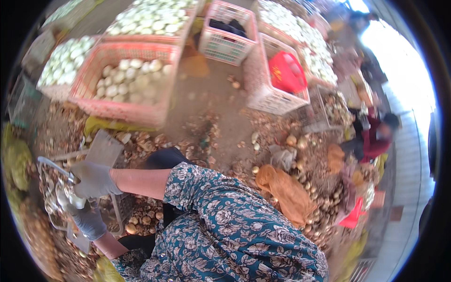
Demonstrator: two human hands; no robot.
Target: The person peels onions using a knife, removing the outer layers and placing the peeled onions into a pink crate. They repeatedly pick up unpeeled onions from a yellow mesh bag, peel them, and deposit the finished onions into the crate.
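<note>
My right hand (94,179), in a grey glove, grips a knife (54,165) whose blade points away from me to the left. Just below it my left hand (90,220), also gloved, is closed around a pale peeled onion (76,201). The two hands almost meet at the onion, and the fingers partly hide it. Beneath them is a plastic crate (118,211) holding onion skins. Several unpeeled onions (131,228) lie on the ground by the crate, between my knees.
A pink crate (123,105) partly filled with peeled onions stands ahead, with fuller crates (151,21) behind. A white crate (273,102) holds a red bag (287,72). An orange mesh sack (285,194) lies beside loose onions (324,208). Another person (377,137) sits at the right.
</note>
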